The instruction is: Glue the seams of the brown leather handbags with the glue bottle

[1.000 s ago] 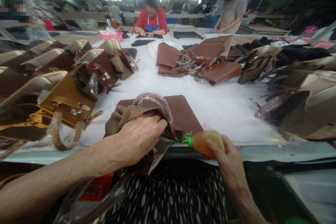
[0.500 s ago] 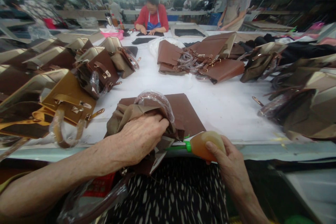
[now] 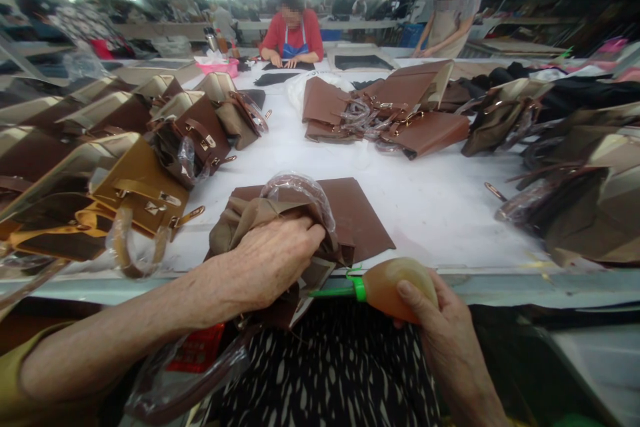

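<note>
A brown handbag (image 3: 367, 213) lies at the table's near edge, its olive lining (image 3: 245, 217) bunched up and one plastic-wrapped handle (image 3: 320, 190) arching behind. My left hand (image 3: 280, 253) is closed on the lining, with its fingertips tucked into the folds. In my right hand (image 3: 433, 307) is a squeeze bottle (image 3: 395, 283) of amber liquid, tilted on its side. Its green nozzle (image 3: 333, 293) points left, with the tip by the bag's lower opening below my left hand. A second wrapped handle (image 3: 200, 383) hangs over my lap.
A mustard handbag (image 3: 145, 193) and several brown bags (image 3: 200, 123) stand at the left. More brown bags (image 3: 385, 107) are piled at the back centre, and dark ones (image 3: 575, 200) at the right. Across the white table (image 3: 425, 207), a person in red (image 3: 315, 37) works on dark pieces.
The bottle has dropped slightly and its nozzle tip now sits closer to the bag's opening. My left hand keeps its hold on the lining. The whole view has shifted a little.
</note>
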Tool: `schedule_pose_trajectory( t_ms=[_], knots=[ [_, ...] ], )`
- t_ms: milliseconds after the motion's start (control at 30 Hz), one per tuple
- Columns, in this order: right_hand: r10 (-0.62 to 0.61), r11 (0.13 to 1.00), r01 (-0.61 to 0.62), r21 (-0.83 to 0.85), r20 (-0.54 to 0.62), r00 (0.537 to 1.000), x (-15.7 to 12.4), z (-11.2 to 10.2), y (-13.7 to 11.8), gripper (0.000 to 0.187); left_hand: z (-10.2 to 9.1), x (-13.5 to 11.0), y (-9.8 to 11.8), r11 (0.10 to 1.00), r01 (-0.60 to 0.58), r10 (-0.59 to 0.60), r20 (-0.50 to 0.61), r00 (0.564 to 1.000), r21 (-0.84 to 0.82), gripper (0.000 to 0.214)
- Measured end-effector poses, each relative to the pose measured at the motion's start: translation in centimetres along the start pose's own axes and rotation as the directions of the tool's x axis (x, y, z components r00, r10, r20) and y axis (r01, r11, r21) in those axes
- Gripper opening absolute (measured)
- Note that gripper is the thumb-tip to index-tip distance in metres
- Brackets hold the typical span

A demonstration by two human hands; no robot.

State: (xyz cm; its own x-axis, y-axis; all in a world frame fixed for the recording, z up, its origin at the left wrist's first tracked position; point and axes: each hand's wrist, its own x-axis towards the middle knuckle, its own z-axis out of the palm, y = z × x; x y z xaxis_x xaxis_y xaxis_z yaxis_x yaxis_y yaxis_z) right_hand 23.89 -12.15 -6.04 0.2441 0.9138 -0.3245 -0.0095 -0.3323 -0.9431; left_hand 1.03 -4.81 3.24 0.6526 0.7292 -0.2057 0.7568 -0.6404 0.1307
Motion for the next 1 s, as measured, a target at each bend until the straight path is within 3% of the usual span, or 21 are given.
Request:
schedule_pose_trajectory(
  t_ms=[567, 1000],
  knots=[
    [0.072, 0.984, -0.073, 0.164, 0.016, 0.997, -1.8, 1.0, 0.1, 0.05, -0.5, 0.3, 0.4, 0.998, 0.037, -0.041, 0.079, 0.996, 0.057, 0.023],
    [0.056, 0.988, -0.057, 0.146, 0.009, 0.998, -2.7, 1.0, 0.6, 0.045, 0.0, 0.3, -0.3, 0.998, 0.015, -0.013, -0.02, 1.0, 0.062, 0.019]
  ],
)
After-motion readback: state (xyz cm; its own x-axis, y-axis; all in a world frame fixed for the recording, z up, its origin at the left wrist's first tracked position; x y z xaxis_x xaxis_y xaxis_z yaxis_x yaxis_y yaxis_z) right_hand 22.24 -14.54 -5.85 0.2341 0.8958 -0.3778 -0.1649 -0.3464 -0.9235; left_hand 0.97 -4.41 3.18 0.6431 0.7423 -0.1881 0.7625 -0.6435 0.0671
